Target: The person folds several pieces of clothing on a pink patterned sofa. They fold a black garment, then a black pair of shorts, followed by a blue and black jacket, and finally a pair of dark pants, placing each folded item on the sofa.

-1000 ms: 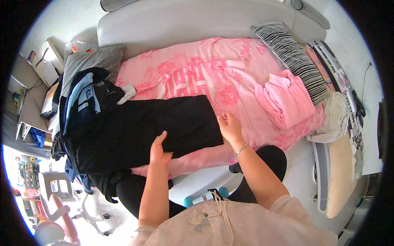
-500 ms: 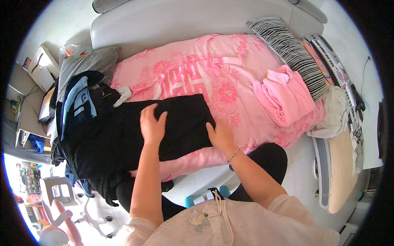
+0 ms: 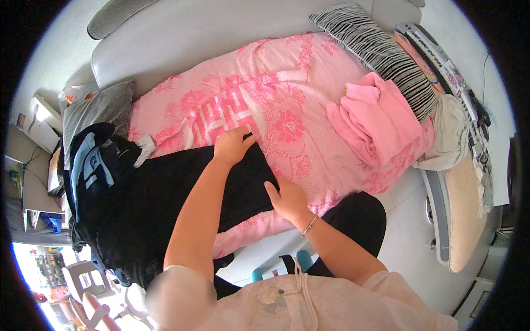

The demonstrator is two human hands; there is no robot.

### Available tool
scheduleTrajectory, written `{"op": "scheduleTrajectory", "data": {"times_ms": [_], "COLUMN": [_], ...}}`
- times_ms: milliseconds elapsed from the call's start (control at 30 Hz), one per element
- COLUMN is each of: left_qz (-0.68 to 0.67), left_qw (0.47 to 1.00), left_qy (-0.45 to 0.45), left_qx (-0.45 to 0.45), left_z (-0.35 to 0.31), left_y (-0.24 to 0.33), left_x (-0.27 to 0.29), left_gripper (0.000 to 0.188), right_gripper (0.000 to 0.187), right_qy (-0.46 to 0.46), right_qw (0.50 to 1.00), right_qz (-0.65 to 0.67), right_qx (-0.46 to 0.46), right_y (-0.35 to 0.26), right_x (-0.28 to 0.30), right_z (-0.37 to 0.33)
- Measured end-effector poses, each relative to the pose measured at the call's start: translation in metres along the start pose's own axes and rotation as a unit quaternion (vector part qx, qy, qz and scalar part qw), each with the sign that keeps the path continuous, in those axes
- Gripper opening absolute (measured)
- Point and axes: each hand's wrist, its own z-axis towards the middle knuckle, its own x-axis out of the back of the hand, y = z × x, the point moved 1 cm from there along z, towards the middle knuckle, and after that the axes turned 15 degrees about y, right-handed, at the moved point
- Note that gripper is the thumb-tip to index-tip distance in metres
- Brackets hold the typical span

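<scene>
A black garment (image 3: 182,182) of dark cloth, its exact kind unclear, lies spread over the left part of the bed. My left hand (image 3: 233,147) is at its far right corner, with fingers closed on the edge of the cloth. On the garment's right edge is my right hand (image 3: 289,199), thumb above the cloth and the other fingers partly hidden, gripping the edge. The garment's left end runs into a heap with a dark blue and light blue garment (image 3: 85,157) and a small white cloth (image 3: 144,150).
A pink flowered blanket (image 3: 320,132) covers the sofa bed. Folded pink clothing (image 3: 381,121) lies at the right, below a striped pillow (image 3: 375,49). Whitish cloth (image 3: 450,132) hangs over the right armrest. A grey cushion (image 3: 105,107) sits at the far left, a chair (image 3: 88,281) at lower left.
My left hand has moved from the middle of the black garment to its far right corner and closed there. My right hand stays on the right edge. The view has shifted and tilted.
</scene>
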Motion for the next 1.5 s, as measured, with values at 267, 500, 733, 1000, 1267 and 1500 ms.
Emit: {"op": "scheduleTrajectory", "data": {"times_ms": [267, 500, 733, 1000, 1267, 1500], "left_qz": [0.054, -0.028, 0.174, 0.132, 0.152, 0.17], "left_qw": [0.99, 0.969, 0.968, 0.967, 0.985, 0.984], "left_qy": [0.131, 0.244, 0.175, 0.217, 0.073, 0.042], "left_qx": [-0.004, 0.026, 0.048, -0.028, 0.032, 0.045], "left_z": [0.003, -0.044, -0.156, -0.147, -0.169, -0.184], "left_y": [-0.017, -0.019, -0.038, 0.003, 0.003, -0.009], "left_x": [-0.019, 0.049, 0.065, 0.087, 0.065, 0.067], "left_gripper": [0.035, 0.024, 0.044, 0.041, 0.059, 0.06], "right_gripper": [0.033, 0.033, 0.031, 0.039, 0.044, 0.039], "right_qy": [-0.002, -0.02, -0.015, -0.04, 0.016, 0.062], "right_qw": [1.0, 0.996, 0.997, 0.999, 1.0, 0.996], "right_qz": [0.03, 0.084, 0.056, 0.0, 0.022, -0.027], "right_qx": [-0.001, -0.01, 0.047, 0.026, -0.013, 0.06], "right_y": [0.006, 0.007, 0.02, 0.009, 0.002, -0.029], "right_x": [-0.004, -0.002, -0.003, 0.015, 0.012, -0.014], "right_z": [-0.002, 0.001, 0.0, -0.004, 0.014, 0.043]}}
